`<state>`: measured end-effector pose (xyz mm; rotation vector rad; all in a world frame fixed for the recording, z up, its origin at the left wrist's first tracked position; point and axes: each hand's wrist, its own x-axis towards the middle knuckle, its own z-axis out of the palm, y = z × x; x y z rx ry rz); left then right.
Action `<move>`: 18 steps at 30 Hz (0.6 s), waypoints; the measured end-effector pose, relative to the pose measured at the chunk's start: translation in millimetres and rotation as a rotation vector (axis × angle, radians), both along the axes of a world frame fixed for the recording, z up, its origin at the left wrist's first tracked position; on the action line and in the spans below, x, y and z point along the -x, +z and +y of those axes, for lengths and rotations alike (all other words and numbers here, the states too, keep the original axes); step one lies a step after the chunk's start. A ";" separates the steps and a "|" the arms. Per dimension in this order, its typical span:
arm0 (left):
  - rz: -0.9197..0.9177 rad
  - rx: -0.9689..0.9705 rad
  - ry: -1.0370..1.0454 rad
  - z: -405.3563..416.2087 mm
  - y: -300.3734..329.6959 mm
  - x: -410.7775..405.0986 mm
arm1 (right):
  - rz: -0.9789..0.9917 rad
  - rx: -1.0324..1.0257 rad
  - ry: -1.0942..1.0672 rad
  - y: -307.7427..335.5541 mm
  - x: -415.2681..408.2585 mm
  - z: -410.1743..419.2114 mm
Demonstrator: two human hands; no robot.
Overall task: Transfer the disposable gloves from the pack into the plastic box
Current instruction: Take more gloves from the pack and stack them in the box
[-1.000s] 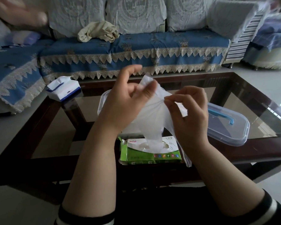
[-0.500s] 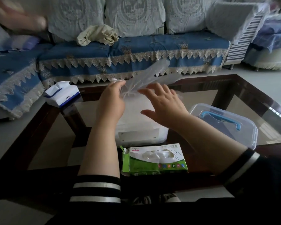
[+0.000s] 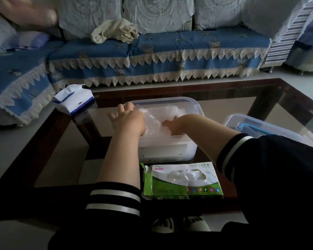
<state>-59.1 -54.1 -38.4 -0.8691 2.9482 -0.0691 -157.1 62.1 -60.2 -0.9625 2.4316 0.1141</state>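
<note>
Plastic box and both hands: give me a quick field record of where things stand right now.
plastic box: open, on glass table, gloves inside
left hand: fingers spread, pressing clear glove down in box
right hand: inside box, on gloves; grip unclear
glove pack: green, torn open, near side of box, gloves visible
lid: off, right of box

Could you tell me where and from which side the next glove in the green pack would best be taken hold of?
Probably from straight above, through the torn oval opening in the top of the green pack. The crumpled clear film of the next glove bulges up there, so a fingertip pinch on that raised fold should get a grip. The pack lies flat in front of the plastic box.
</note>
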 end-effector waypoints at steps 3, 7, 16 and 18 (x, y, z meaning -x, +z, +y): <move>-0.006 0.016 0.021 3.3 -1.3 -1.1 | 0.008 0.038 0.024 7.6 -2.8 1.8; 0.023 0.012 0.048 6.9 2.0 -4.9 | 0.009 0.274 0.005 38.6 -11.8 18.8; 0.186 0.083 0.012 12.5 16.8 -25.1 | 0.198 1.227 -0.324 63.9 -58.2 99.4; 0.324 0.092 -0.048 19.6 20.4 -34.4 | 0.060 1.123 -0.238 55.1 -83.8 113.4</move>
